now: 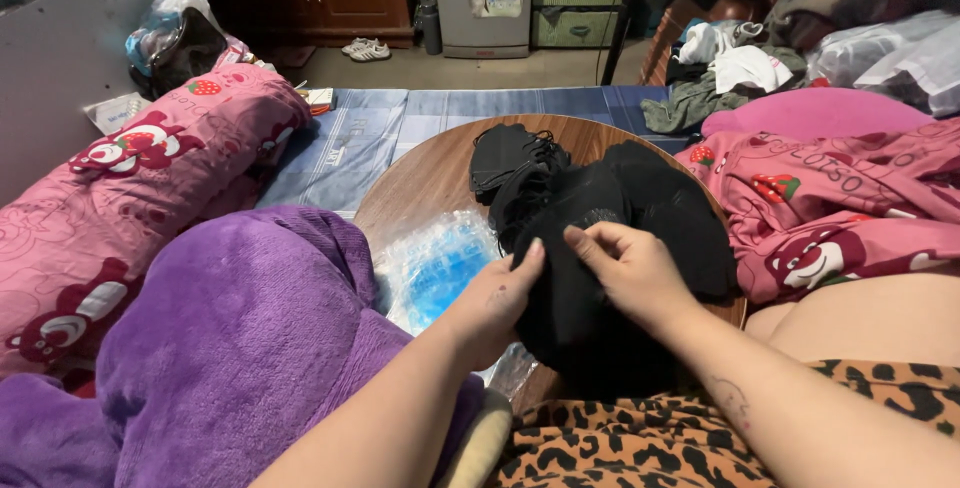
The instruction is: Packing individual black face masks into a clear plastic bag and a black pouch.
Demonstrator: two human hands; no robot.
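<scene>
Both hands meet over a round wooden bench (420, 183) at mid frame, working a pile of black fabric pieces (600, 248). Left hand (497, 300): fingers up against the L edge of the front piece, thumb side hidden behind the cloth, looks like a pinch grip on it. Right hand (632, 270): fingers curled, tips pinching the same black piece from the top, approx opposite the left. So both are grasping the front black piece, which hangs down off the bench edge toward the lap.

Rest of the black pile sits on the R half of the bench, w/ a flatter black stack (503, 156) at the back, touching the pile; thin black loops/strings show btwn them. Just L of the hands: clear plastic bag w/ blue inside (437, 266), lying on the bench, partly under the left wrist.

Around: purple fleece blanket (230, 338) at L front, pink strawberry-bear print pillow (130, 198) beyond it, same print cloth (830, 218) at R. Leopard-print fabric (640, 448) across the lap at bottom. Blue mat (380, 128) behind the bench; white shoes (368, 49) far back on the floor.
</scene>
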